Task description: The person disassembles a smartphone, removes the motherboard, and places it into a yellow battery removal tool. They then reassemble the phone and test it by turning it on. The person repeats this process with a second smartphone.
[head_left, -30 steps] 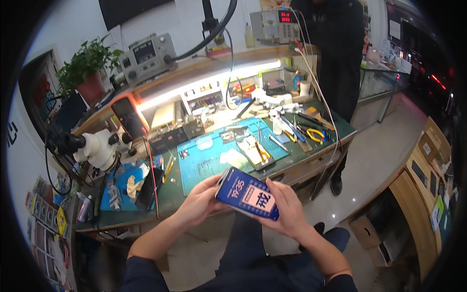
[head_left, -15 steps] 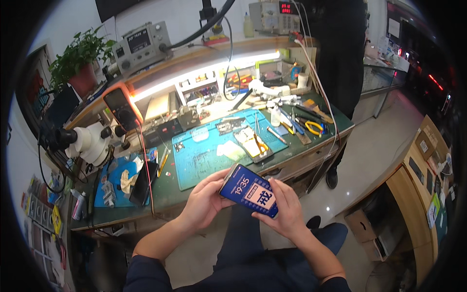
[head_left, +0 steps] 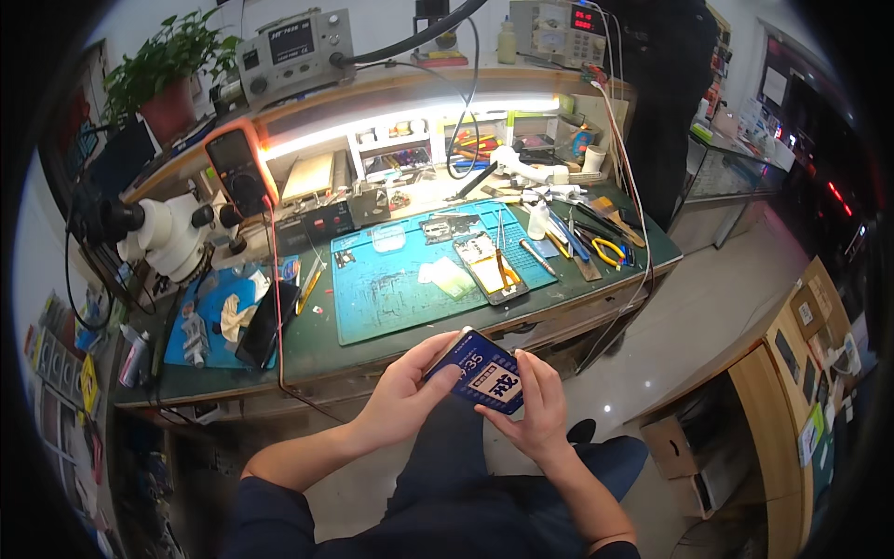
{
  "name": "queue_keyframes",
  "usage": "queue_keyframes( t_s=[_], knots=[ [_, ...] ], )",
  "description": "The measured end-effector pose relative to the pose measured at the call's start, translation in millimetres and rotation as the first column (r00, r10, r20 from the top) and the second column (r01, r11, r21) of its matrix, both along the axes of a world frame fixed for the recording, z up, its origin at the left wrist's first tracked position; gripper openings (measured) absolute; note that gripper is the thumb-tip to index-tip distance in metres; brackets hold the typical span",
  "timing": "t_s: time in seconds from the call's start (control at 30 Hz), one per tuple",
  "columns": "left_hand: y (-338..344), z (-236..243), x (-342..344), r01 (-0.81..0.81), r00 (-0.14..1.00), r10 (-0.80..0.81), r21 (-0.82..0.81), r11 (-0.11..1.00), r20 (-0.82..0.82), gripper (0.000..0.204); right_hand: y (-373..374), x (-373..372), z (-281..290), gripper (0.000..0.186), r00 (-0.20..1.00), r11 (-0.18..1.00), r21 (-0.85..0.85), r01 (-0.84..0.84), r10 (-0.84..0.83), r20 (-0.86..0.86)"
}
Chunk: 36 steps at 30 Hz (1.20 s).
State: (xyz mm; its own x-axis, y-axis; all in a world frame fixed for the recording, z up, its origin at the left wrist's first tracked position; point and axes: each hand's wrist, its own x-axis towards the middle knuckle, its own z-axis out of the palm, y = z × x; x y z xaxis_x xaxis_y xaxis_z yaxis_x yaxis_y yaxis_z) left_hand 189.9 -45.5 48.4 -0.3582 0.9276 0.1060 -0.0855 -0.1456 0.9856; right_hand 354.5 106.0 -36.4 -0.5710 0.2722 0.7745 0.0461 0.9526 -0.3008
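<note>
A smartphone (head_left: 492, 374) with a lit blue lock screen is held tilted above my lap, in front of the bench. My left hand (head_left: 416, 384) grips its upper left end, the thumb lying over the screen. Around the lower right end curl the fingers and thumb of my right hand (head_left: 531, 402). Beyond them, on the blue work mat (head_left: 391, 296), lies an opened phone (head_left: 492, 275) with tweezers (head_left: 503, 256) across it. Some loose phone parts (head_left: 452, 227) rest near the mat's back edge.
A white microscope (head_left: 168, 233) and an orange-edged multimeter (head_left: 240, 172) stand at the left. Pliers (head_left: 610, 252) and other hand tools crowd the bench's right end. A red cable (head_left: 277, 307) hangs over the front edge. Someone in dark clothes (head_left: 666, 112) stands behind.
My left thumb has moved from the phone's edge onto its screen, covering part of it. Both hands and the phone sit slightly lower in view, and the view has shifted a little.
</note>
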Motion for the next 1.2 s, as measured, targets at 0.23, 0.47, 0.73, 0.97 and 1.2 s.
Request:
queue_keyframes(
  t_s=[0.23, 0.47, 0.73, 0.97, 1.2],
  knots=[
    [-7.5, -8.4, 15.0, 0.012, 0.923, 0.056, 0.173, 0.985, -0.38, 0.037, -0.2, -2.4, -25.0, 0.093, 0.978, 0.988, 0.149, 0.043, -0.011, -0.209],
    [-6.5, -2.9, 5.4, 0.097, 0.716, 0.123, 0.273, 0.957, -0.687, 0.039, 2.6, -2.1, -30.1, 0.072, 0.928, 0.898, 0.369, 0.239, -0.101, -0.357],
    [-2.7, -16.8, -2.6, 0.072, 0.856, 0.082, 0.274, 0.959, -0.511, 0.029, 7.6, 7.8, -20.4, 0.053, 0.944, 0.955, 0.283, 0.089, 0.009, -0.329],
    [0.4, -31.1, -17.5, 0.129, 0.904, 0.033, 0.346, 0.929, -0.427, 0.019, 9.6, 26.3, 32.1, 0.046, 0.963, 0.967, -0.071, -0.243, 0.233, -0.134],
    [12.9, -40.0, -25.9, 0.172, 0.916, -0.02, 0.348, 0.922, -0.4, 0.018, 9.4, 29.6, 32.0, 0.034, 0.954, 0.95, -0.116, -0.291, 0.279, -0.115]
  ],
)
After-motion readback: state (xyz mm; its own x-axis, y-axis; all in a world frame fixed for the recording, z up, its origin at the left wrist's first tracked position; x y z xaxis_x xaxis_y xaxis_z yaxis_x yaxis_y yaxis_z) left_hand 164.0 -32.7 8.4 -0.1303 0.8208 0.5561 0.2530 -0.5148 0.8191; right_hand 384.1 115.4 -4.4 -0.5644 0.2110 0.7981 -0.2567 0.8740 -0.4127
